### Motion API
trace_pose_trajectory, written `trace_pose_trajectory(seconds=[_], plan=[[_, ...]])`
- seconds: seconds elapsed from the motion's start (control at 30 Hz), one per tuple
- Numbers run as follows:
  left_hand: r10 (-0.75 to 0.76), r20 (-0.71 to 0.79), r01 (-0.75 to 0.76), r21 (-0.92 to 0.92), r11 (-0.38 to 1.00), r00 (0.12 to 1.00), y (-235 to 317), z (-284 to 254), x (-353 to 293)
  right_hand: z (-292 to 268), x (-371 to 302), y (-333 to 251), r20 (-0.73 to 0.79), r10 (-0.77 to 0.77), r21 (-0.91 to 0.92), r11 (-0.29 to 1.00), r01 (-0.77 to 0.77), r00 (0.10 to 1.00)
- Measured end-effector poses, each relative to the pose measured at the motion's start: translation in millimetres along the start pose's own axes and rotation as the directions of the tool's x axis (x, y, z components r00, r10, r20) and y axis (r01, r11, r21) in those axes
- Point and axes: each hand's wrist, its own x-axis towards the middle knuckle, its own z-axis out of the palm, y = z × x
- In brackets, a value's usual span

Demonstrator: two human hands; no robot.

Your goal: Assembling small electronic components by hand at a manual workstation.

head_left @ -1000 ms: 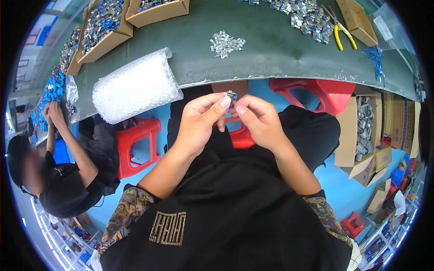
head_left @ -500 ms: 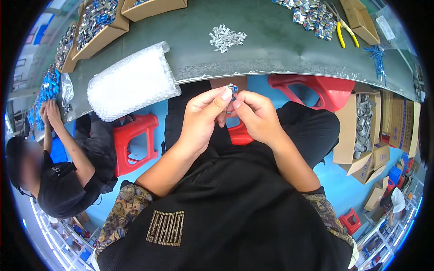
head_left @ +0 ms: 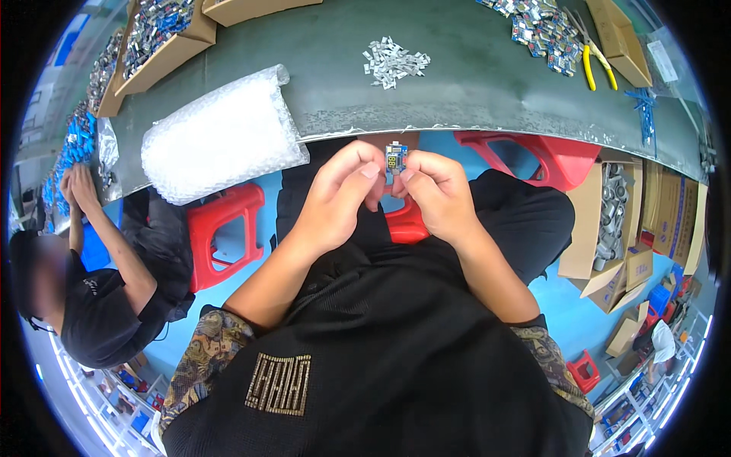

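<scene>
A small blue circuit board (head_left: 396, 158) with a lit digit display and a metal connector at its top stands upright between my hands, just off the table's near edge. My right hand (head_left: 438, 190) pinches its right edge between thumb and bent index finger. Closed at the opposite edge is my left hand (head_left: 339, 198), its thumb tip beside the board and its other fingers curled partly behind. Beyond them, a loose pile of small white-and-silver parts (head_left: 392, 62) lies on the dark green table (head_left: 327, 91).
Bubble wrap (head_left: 221, 137) overhangs the table edge at left. Far right are more circuit boards (head_left: 548, 42), yellow-handled pliers (head_left: 598, 68) and blue strips (head_left: 646, 114). A carton of grey parts (head_left: 611, 209) stands right, by a red stool (head_left: 560, 156). A co-worker (head_left: 106, 305) sits left.
The board has turned so its display side faces me, and its display now shows lit. My left thumb has drawn back from its front. The view has shifted slightly.
</scene>
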Motion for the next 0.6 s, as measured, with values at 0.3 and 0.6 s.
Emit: trace_pose_trajectory(seconds=[0.3,0.6], plan=[[0.043,0.128,-0.065,0.177,0.982,0.991,7,-5,6,6,9,3,-0.002,0.055,0.066,0.996,-0.055,0.998],[0.002,0.113,-0.014,0.110,0.994,0.994,2,-15,9,14,14,5,-0.008,0.068,0.071,0.995,-0.068,0.998]])
